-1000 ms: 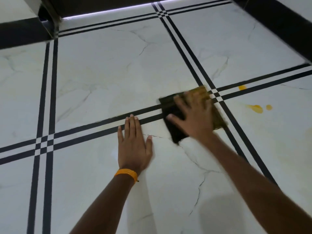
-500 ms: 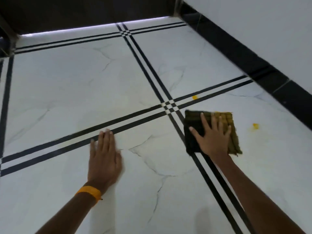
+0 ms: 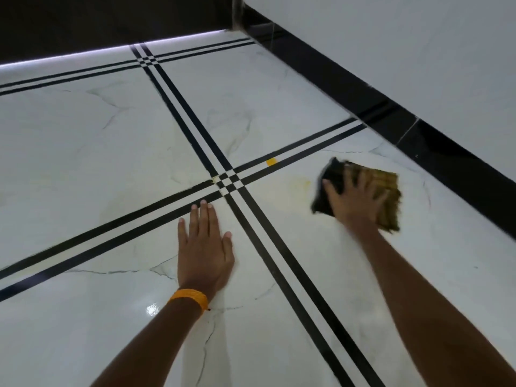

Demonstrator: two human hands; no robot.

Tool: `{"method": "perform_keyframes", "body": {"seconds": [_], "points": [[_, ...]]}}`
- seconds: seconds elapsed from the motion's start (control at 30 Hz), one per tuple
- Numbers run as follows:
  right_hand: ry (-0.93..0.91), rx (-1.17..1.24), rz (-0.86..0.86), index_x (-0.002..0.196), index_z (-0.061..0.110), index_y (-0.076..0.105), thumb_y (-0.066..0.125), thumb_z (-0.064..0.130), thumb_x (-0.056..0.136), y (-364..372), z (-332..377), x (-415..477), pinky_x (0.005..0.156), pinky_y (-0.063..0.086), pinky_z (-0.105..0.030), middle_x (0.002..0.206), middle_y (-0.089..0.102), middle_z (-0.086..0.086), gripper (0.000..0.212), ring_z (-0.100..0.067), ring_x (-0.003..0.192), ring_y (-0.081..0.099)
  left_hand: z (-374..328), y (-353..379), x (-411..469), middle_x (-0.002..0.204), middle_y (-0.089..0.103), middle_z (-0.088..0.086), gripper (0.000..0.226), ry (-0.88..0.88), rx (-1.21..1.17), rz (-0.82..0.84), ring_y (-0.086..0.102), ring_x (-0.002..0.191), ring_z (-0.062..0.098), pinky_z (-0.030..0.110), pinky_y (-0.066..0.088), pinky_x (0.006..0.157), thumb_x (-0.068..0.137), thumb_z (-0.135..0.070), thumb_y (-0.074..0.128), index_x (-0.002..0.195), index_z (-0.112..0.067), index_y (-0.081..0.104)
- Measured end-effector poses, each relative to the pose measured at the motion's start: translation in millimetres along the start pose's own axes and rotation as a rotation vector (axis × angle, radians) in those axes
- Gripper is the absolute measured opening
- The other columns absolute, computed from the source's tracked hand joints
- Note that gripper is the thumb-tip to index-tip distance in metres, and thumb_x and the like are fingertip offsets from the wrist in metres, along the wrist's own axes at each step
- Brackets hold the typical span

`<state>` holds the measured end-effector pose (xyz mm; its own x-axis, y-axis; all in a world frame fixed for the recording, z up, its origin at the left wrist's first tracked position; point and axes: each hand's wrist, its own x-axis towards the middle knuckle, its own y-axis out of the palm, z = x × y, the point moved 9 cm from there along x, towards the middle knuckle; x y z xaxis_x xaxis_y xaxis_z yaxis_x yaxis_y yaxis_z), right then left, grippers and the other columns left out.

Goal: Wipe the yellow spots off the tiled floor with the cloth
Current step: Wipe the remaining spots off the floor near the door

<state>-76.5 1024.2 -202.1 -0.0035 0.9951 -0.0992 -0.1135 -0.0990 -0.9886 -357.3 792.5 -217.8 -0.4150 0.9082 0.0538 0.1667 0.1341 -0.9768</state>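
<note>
My right hand (image 3: pixel 356 203) presses flat on a folded black and mustard cloth (image 3: pixel 386 191) on the white marble floor (image 3: pixel 111 152), right of the black stripe crossing. One small yellow spot (image 3: pixel 271 162) sits on the stripe just beyond the crossing. A faint yellow smear (image 3: pixel 300 183) lies left of the cloth. A tiny yellow trace (image 3: pixel 215 179) clings to the crossing's left corner. My left hand (image 3: pixel 205 247), with an orange wristband, rests flat on the tile near the crossing, fingers together, holding nothing.
A black skirting (image 3: pixel 418 129) runs along the white wall (image 3: pixel 418 51) on the right, close behind the cloth. A dark base with a lit strip (image 3: pixel 111 48) bounds the floor at the back. Double black stripes (image 3: pixel 279 247) cross the tiles.
My right hand slid the cloth to the right, over the place of the spot near the wall, leaving a faint smear behind it. The left hand shifted forward toward the crossing.
</note>
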Motion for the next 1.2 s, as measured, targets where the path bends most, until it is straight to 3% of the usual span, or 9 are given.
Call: {"method": "perform_keyframes", "body": {"seconds": [0.17, 0.37, 0.47, 0.57, 0.73, 0.83, 0.93, 1.07, 1.2], "points": [[-0.477, -0.122, 0.059, 0.16, 0.046, -0.006, 0.001, 0.09, 0.085, 31, 87, -77, 0.123, -0.003, -0.064, 0.173, -0.003, -0.001, 0.087, -0.031, 0.158, -0.003, -3, -3, -4, 0.167, 0.012, 0.015, 0.071, 0.004, -0.026, 0.004, 0.008, 0.156, 0.029, 0.055, 0.014, 0.125, 0.101, -0.044, 0.016, 0.159, -0.005, 0.011], [-0.158, -0.053, 0.032, 0.162, 0.041, 0.0, 0.005, 0.088, 0.086, 15, 88, 11, 0.12, 0.001, -0.07, 0.173, 0.0, -0.007, 0.09, -0.037, 0.158, -0.002, 1, 1, 2, 0.167, 0.015, 0.014, 0.071, -0.013, -0.033, -0.011, 0.01, 0.156, 0.028, 0.053, 0.014, 0.125, 0.1, -0.044, 0.018, 0.159, -0.005, 0.012], [-0.404, -0.064, 0.087, 0.162, 0.042, -0.004, 0.004, 0.088, 0.087, 29, 146, -40, 0.121, -0.002, -0.068, 0.173, -0.004, -0.004, 0.088, -0.034, 0.158, -0.007, 1, 1, 0, 0.168, 0.011, 0.013, 0.071, -0.005, -0.032, 0.01, 0.008, 0.156, 0.027, 0.053, 0.014, 0.125, 0.101, -0.044, 0.019, 0.159, -0.006, 0.01], [-0.508, -0.102, 0.062, 0.16, 0.047, -0.005, 0.003, 0.091, 0.085, 28, 106, -76, 0.123, 0.0, -0.065, 0.173, -0.001, 0.0, 0.088, -0.03, 0.159, -0.004, 0, -2, 0, 0.167, 0.015, 0.014, 0.07, -0.018, -0.057, -0.002, 0.01, 0.155, 0.028, 0.054, 0.019, 0.124, 0.1, -0.044, 0.018, 0.159, -0.006, 0.011], [-0.165, -0.056, 0.014, 0.162, 0.04, 0.003, 0.001, 0.09, 0.082, 6, 97, 28, 0.12, 0.005, -0.071, 0.173, 0.005, -0.007, 0.095, -0.038, 0.157, 0.004, -3, 0, 3, 0.167, 0.014, 0.014, 0.069, -0.011, -0.049, -0.007, 0.009, 0.156, 0.027, 0.053, 0.017, 0.125, 0.101, -0.042, 0.021, 0.159, -0.006, 0.011], [-0.444, -0.077, 0.086, 0.162, 0.041, 0.0, 0.006, 0.087, 0.087, 31, 197, -16, 0.12, -0.004, -0.071, 0.173, -0.005, -0.005, 0.088, -0.036, 0.158, -0.005, 0, 0, 2, 0.168, 0.01, 0.013, 0.068, 0.0, -0.033, 0.017, 0.006, 0.156, 0.026, 0.052, 0.015, 0.125, 0.102, -0.041, 0.018, 0.159, -0.006, 0.009], [-0.657, -0.096, 0.081, 0.161, 0.046, 0.0, 0.009, 0.089, 0.088, 38, 177, -78, 0.122, -0.001, -0.067, 0.173, 0.0, -0.001, 0.086, -0.031, 0.159, -0.002, -3, -2, 1, 0.167, 0.012, 0.014, 0.069, 0.008, -0.036, 0.012, 0.009, 0.156, 0.028, 0.054, 0.018, 0.124, 0.101, -0.043, 0.016, 0.159, -0.005, 0.011], [-0.322, -0.096, 0.041, 0.161, 0.043, -0.002, 0.001, 0.091, 0.083, 13, 85, 6, 0.122, 0.002, -0.068, 0.173, 0.001, -0.003, 0.092, -0.032, 0.158, -0.001, -2, 0, 3, 0.167, 0.016, 0.015, 0.068, -0.01, -0.07, -0.003, 0.011, 0.156, 0.029, 0.055, 0.019, 0.124, 0.101, -0.043, 0.016, 0.158, -0.005, 0.014], [-0.277, -0.028, 0.06, 0.163, 0.04, 0.0, 0.008, 0.086, 0.089, 18, 168, 24, 0.12, -0.003, -0.069, 0.173, -0.004, -0.005, 0.087, -0.035, 0.158, -0.006, -1, 0, 4, 0.167, 0.015, 0.015, 0.068, 0.0, -0.049, 0.008, 0.009, 0.156, 0.028, 0.055, 0.018, 0.124, 0.101, -0.041, 0.017, 0.159, -0.005, 0.012]]}}
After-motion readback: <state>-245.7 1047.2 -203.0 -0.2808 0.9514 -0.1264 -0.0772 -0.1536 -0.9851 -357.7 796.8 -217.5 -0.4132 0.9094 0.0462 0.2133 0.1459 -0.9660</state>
